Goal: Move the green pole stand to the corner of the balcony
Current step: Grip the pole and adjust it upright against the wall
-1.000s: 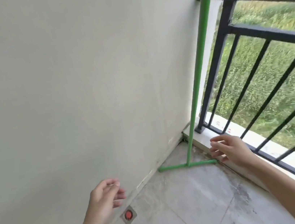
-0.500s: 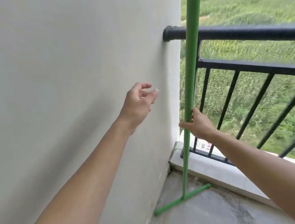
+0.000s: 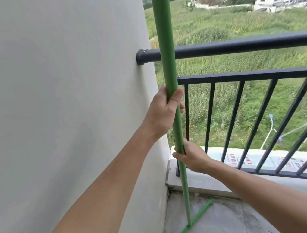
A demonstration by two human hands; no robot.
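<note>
The green pole stand (image 3: 165, 35) rises upright in the balcony corner, between the wall and the railing. Its green base bar (image 3: 197, 218) lies on the concrete floor, angled from near the wall toward the ledge. My left hand (image 3: 164, 110) is wrapped around the pole at about railing height. Lower down, my right hand (image 3: 192, 157) grips the same pole just above the ledge. The top of the pole runs out of view.
A pale wall (image 3: 59, 110) fills the left side. A black metal railing (image 3: 237, 46) with slanted bars runs to the right on a low concrete ledge (image 3: 203, 184). Behind it lie a green field and buildings. The grey floor (image 3: 223, 229) opens toward the lower right.
My view has risen from the floor to the railing. Both hands came up from near the floor; the right took hold of the pole first, then the left closed on it higher up.
</note>
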